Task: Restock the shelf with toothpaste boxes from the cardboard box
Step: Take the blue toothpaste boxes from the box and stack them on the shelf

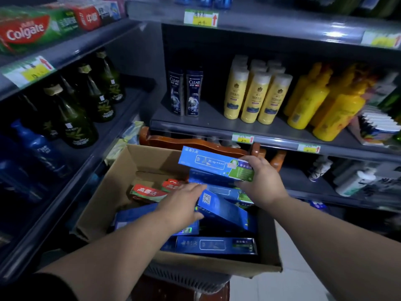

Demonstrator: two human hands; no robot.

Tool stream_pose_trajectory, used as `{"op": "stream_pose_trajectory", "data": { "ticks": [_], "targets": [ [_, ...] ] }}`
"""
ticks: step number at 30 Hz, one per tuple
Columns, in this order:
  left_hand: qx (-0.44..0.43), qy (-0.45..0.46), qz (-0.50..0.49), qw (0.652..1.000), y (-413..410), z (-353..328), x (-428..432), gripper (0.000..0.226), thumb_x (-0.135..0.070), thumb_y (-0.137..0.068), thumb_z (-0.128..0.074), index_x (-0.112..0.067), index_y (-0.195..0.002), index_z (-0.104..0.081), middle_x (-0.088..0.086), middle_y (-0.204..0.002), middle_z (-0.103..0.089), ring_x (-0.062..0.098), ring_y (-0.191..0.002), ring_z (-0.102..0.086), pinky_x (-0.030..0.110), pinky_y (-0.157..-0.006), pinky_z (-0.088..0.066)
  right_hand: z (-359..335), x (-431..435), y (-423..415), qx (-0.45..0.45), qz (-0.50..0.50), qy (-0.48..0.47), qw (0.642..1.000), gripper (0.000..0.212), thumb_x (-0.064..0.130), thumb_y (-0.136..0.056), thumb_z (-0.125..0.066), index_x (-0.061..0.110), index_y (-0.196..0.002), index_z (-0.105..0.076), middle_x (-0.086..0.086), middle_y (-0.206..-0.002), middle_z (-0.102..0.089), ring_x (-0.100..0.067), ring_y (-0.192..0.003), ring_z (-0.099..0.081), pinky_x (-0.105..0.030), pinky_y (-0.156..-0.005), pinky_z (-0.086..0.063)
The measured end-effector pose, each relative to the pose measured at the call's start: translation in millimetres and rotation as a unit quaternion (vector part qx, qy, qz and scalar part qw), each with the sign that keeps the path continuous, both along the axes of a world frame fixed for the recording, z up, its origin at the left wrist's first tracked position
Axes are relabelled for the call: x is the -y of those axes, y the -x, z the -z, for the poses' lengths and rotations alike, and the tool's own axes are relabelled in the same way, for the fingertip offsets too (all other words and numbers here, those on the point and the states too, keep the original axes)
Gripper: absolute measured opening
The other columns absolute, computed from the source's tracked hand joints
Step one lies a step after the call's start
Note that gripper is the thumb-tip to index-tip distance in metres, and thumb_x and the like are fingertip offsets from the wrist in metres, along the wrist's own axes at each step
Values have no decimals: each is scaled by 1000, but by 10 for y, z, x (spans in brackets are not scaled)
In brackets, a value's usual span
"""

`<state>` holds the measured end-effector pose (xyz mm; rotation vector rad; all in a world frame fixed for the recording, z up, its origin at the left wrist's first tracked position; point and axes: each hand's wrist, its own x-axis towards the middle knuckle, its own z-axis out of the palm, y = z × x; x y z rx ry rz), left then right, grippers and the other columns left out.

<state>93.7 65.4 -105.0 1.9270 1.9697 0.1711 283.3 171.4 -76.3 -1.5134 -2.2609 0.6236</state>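
- While both hands are loaded, the target is far left: the toothpaste shelf up top, where Colgate boxes lie flat with fronts out
- green bottles stand on the level below, so that is the wrong level for this stock
- cardboard box sits open on a wooden chair between the two shelf runs, well below the toothpaste shelf
- red-and-green boxes lie in its far left part, untouched
- left hand is down in the carton, fingers curled over the near end of a dark blue box, which is tilted up against the pile
- thumb is hidden, so it looks like a clasp but how firm I cannot tell
- light blue box is lifted above the carton, roughly level, long side across
- right hand grasps its right end, thumb on the front face, fingers behind
- judged step: pick-up, early in the task, carton mostly full
- to do it well: draw the dark blue box out along its tilt so the flat boxes under it do not drag
- an end-only hold lets a long carton droop, so shift to mid-length before the reach up and left
- turn printed fronts outward to match the Colgate row, and lay them flat
- shampoo bottles and yellow bottles stand on the right-hand shelf near the right arm; swing away from them
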Motion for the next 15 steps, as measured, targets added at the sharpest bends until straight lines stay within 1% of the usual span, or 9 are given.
{"op": "stream_pose_trajectory", "data": {
  "ticks": [3, 6, 7, 9, 11, 12, 13, 14, 15],
  "targets": [
    [28, 10, -19, 999, -48, 23, -67, 74, -31, -89, -66, -22, -149, -25, -3, -152, -31, 18, -136, -34, 28, -110, -28, -23, 7, -127, 4, 17, 4, 1000, 59, 21, -78, -79, 26, -131, -54, -1, -116, -52, -20, -104, -53, -18, -77, -32],
    [132, 44, -67, 988, 10, -27, -49, 66, -39, -84, -70, -24, -141, -38, -2, -137, -45, 17, -119, -49, 30, -103, -39, -74, 14, -243, -11, 33, 12, 999, 56, 20, -77, -80, 26, -128, -56, 2, -106, -47, -19, -99, -50, -20, -75, -31],
    [183, 57, -99, 976, 53, -61, -33, 63, -45, -81, -70, -26, -135, -43, -3, -129, -51, 15, -112, -53, 31, -99, -43, -96, 15, -275, -24, 41, 14, 999, 56, 20, -77, -80, 25, -127, -57, 2, -104, -46, -18, -97, -50, -20, -76, -31],
    [266, 57, -176, 946, 141, -170, 17, 54, -51, -79, -70, -27, -123, -48, -3, -119, -55, 16, -106, -58, 33, -94, -47, -152, 18, -320, -46, 52, 19, 997, 57, 21, -76, -81, 24, -128, -57, 2, -103, -48, -15, -91, -48, -20, -75, -31],
    [336, 31, -254, 906, 211, -305, 85, 41, -44, -83, -70, -23, -114, -53, 0, -114, -56, 17, -101, -61, 36, -93, -50, -215, 23, -338, -64, 56, 32, 996, 60, 23, -75, -82, 23, -129, -56, 0, -106, -52, -16, -90, -50, -21, -75, -34],
    [374, 10, -282, 884, 239, -373, 129, 31, -37, -86, -68, -20, -108, -54, 3, -112, -57, 17, -94, -62, 35, -87, -53, -255, 31, -343, -76, 57, 40, 995, 61, 25, -75, -83, 23, -129, -55, -1, -108, -56, -18, -91, -53, -23, -76, -38],
    [401, -14, -299, 866, 241, -466, 187, 21, -31, -90, -64, -17, -103, -55, 5, -107, -58, 15, -86, -61, 30, -77, -56, -294, 42, -343, -87, 55, 47, 994, 61, 26, -75, -83, 24, -129, -55, -3, -111, -58, -21, -93, -56, -25, -77, -41],
    [409, -36, -316, 855, 246, -552, 261, 13, -26, -94, -59, -15, -100, -55, 6, -103, -58, 13, -81, -59, 26, -66, -55, -335, 60, -341, -95, 50, 50, 993, 61, 28, -74, -83, 24, -129, -55, -3, -113, -60, -22, -95, -58, -26, -77, -43],
    [404, -55, -334, 850, 252, -645, 347, 11, -25, -96, -55, -15, -99, -56, 6, -102, -57, 13, -80, -57, 24, -59, -53, -382, 85, -341, -100, 42, 51, 993, 62, 29, -74, -83, 24, -129, -54, -3, -114, -60, -22, -95, -58, -26, -77, -43]
  ]
}}
